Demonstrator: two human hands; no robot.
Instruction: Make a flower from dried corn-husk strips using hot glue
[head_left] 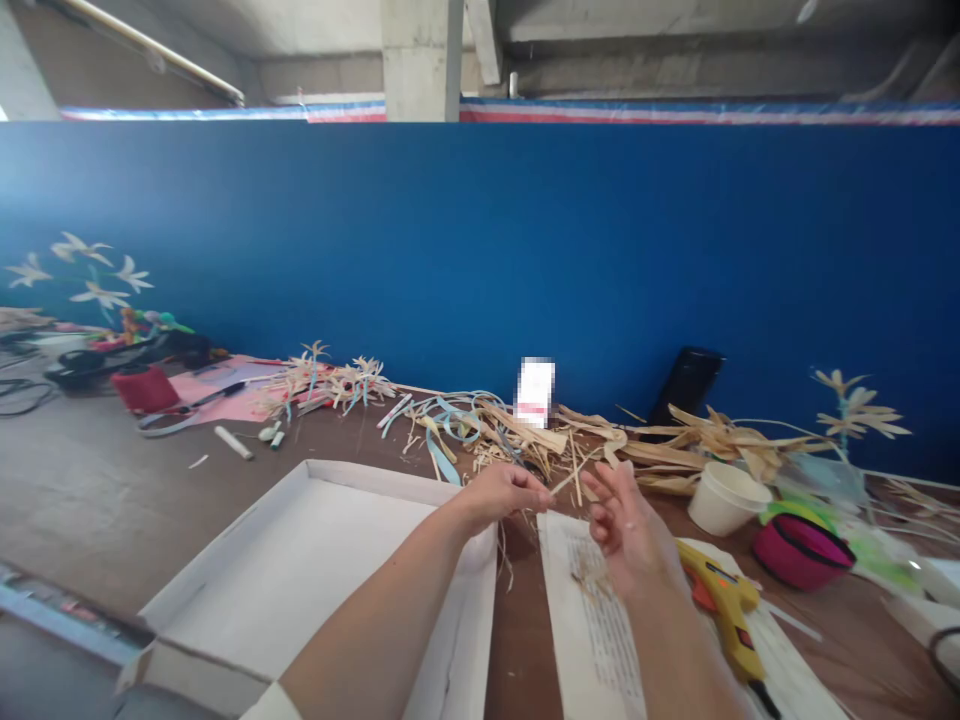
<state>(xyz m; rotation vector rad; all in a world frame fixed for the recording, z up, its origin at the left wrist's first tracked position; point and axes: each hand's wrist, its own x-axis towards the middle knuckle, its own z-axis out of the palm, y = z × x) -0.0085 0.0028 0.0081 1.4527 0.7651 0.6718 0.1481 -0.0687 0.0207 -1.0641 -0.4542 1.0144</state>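
Head view: left hand (504,495) pinches thin pale strip (564,483), right hand's (628,525) fingers parted; brown tabletop (519,610) narrowly separates shallow white cardboard box (300,570) from illegibly printed white sheet (562,590)

Box (262,590) left, paper (566,620) right, strips (546,441) behind

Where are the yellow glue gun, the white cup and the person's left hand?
Yellow glue gun (725,598): head view, on the middle of its body.
White cup (715,509): head view, on its outer wall.
Left hand (498,496): head view, on the back of the hand.
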